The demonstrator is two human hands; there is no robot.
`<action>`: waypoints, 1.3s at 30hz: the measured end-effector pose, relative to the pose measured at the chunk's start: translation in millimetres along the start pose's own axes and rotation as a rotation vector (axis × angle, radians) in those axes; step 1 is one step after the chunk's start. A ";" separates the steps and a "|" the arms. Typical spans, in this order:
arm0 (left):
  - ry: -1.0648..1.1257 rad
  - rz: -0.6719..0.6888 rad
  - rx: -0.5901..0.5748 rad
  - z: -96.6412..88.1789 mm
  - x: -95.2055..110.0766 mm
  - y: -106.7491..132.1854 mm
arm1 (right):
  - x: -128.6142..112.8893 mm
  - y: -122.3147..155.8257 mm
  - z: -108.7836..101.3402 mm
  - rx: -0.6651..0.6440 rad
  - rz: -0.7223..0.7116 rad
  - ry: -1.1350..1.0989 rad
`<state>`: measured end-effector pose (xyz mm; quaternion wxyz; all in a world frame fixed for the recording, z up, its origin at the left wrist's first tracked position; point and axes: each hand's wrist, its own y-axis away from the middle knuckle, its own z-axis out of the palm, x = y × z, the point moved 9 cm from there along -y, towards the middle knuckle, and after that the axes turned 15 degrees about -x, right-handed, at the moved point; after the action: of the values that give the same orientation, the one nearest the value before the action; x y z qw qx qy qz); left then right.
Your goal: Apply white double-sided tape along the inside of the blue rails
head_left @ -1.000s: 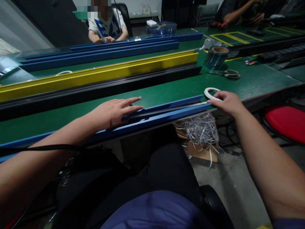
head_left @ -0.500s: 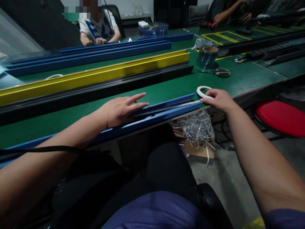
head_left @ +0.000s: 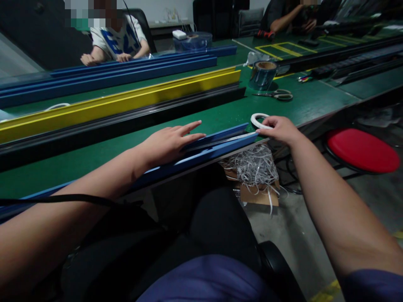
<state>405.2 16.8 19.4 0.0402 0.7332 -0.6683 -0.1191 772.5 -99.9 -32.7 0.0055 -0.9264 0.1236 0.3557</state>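
While the left hand (head_left: 168, 147) lies palm down at the near edge of the green workbench (head_left: 217, 119), its fingers spread wide, with the fingertips reaching over a blue rail (head_left: 201, 156), a seated person (head_left: 113, 40) sits at the far left, behind long blue rails (head_left: 110, 71). Nearer, a yellow rail (head_left: 126, 98) and a black rail (head_left: 126, 119) run side by side along the bench. The near blue rail lies along the bench edge, tilted toward its right end, with a thin white tape strip (head_left: 226, 140) running along its top. At that right end, the right hand (head_left: 280, 129) has its fingers curled narrowly, holding a white tape roll (head_left: 258, 119) and the strip where it leaves the roll. Below the rail, a cardboard box (head_left: 260, 195) carries a heap of shredded strips (head_left: 252, 167). Farther right on the bench lie scissors (head_left: 273, 95) just beside a clear film roll (head_left: 262, 75). A red stool (head_left: 362, 151) stands at the near right, and a co-worker (head_left: 283, 21) sits at the far right.
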 end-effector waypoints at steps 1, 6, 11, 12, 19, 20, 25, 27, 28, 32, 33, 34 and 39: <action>0.006 0.001 0.002 -0.5 0.8 -3.0 | 0.7 -0.3 0.2 0.001 -0.005 0.001; 0.051 -0.006 -0.008 -1.8 2.6 -14.6 | 0.8 1.3 1.0 0.020 -0.012 -0.020; 0.089 -0.030 -0.021 1.3 0.1 -23.0 | -5.3 3.9 0.9 0.075 -0.027 -0.021; 0.097 -0.038 -0.023 2.0 -0.6 -24.7 | -5.8 3.9 1.0 0.088 -0.024 -0.017; 0.107 -0.065 -0.050 4.8 0.4 -37.9 | -4.9 1.3 0.0 0.195 -0.005 0.054; 0.106 -0.066 -0.053 4.9 1.0 -40.0 | -4.3 0.9 0.0 0.200 -0.006 0.063; 0.126 -0.065 -0.044 3.1 4.6 -51.1 | 0.9 -1.2 0.3 0.200 0.000 0.092; 0.146 -0.063 -0.047 2.1 6.6 -56.1 | 2.5 -1.7 0.0 0.208 0.007 0.104; 0.162 -0.065 -0.051 1.6 7.4 -58.6 | 3.0 -2.0 0.0 0.214 0.011 0.111; 0.231 -0.088 -0.072 -0.4 9.8 -69.0 | 3.0 -2.8 -0.1 0.242 0.031 0.166; 0.238 -0.095 -0.076 -1.2 10.6 -71.6 | 2.8 -3.0 -0.1 0.247 0.035 0.177; 0.240 -0.100 -0.079 -2.3 11.7 -74.2 | 2.8 -3.2 -0.2 0.252 0.039 0.185; 0.227 -0.111 -0.087 -9.0 17.7 -88.9 | 2.5 -3.8 -0.9 0.266 0.052 0.211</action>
<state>495.0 7.6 6.6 0.1408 0.7754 -0.6119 -0.0664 775.8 -96.8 -33.9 0.1061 -0.9461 0.1935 0.2370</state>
